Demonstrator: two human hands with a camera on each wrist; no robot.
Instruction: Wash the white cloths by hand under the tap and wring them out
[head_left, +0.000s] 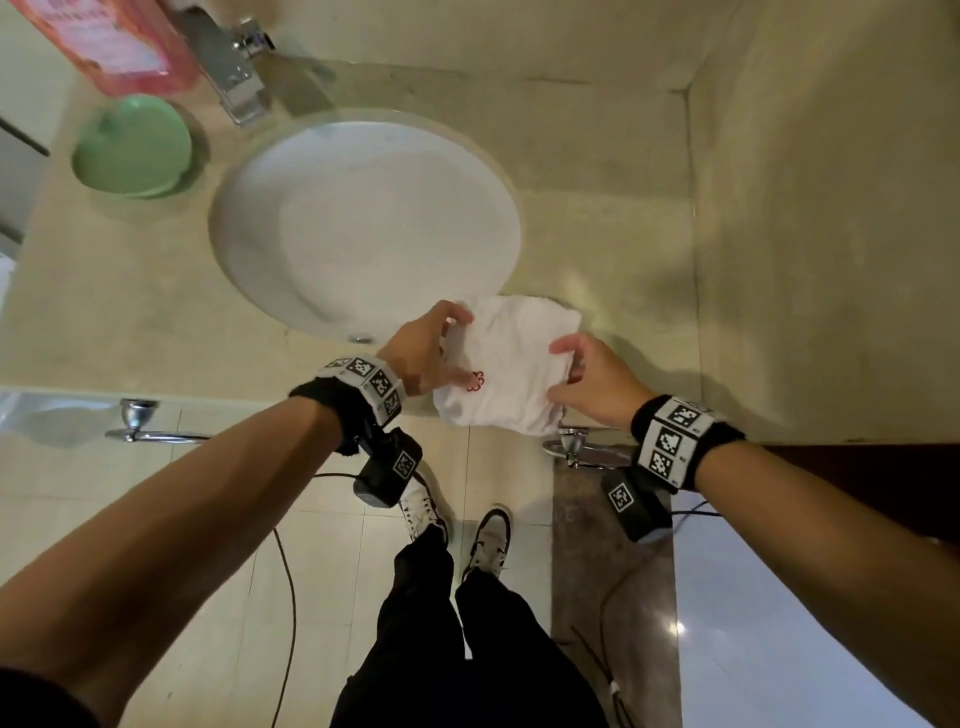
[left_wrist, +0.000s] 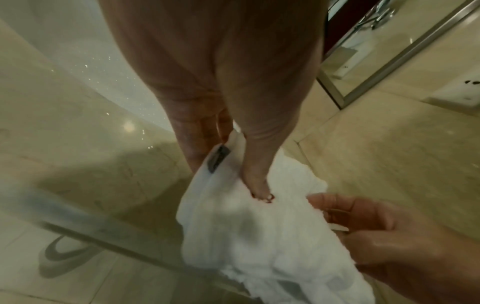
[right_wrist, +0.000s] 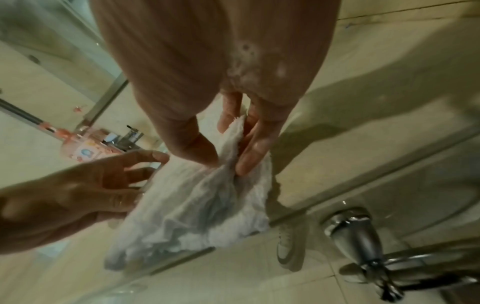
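One white cloth (head_left: 514, 353) with a small red flower mark lies crumpled on the beige counter's front edge, just right of the round white sink (head_left: 244, 218). My left hand (head_left: 457, 345) pinches its left edge, with the thumb (left_wrist: 257, 185) on top of a fold of the cloth (left_wrist: 259, 236). My right hand (head_left: 563, 370) pinches the right edge; in the right wrist view its thumb and fingers (right_wrist: 249, 156) squeeze a bunched ridge of cloth (right_wrist: 207, 205). The chrome tap (head_left: 234, 67) stands at the far left of the basin, and no water is seen running.
A green soap dish (head_left: 132, 145) and a pink bottle (head_left: 119, 47) stand left of the tap. The beige counter (head_left: 597, 208) meets a wall on the right. Chrome towel-rail brackets (head_left: 137, 415) (head_left: 571, 447) hang below the counter's front edge. My feet are on the tiled floor.
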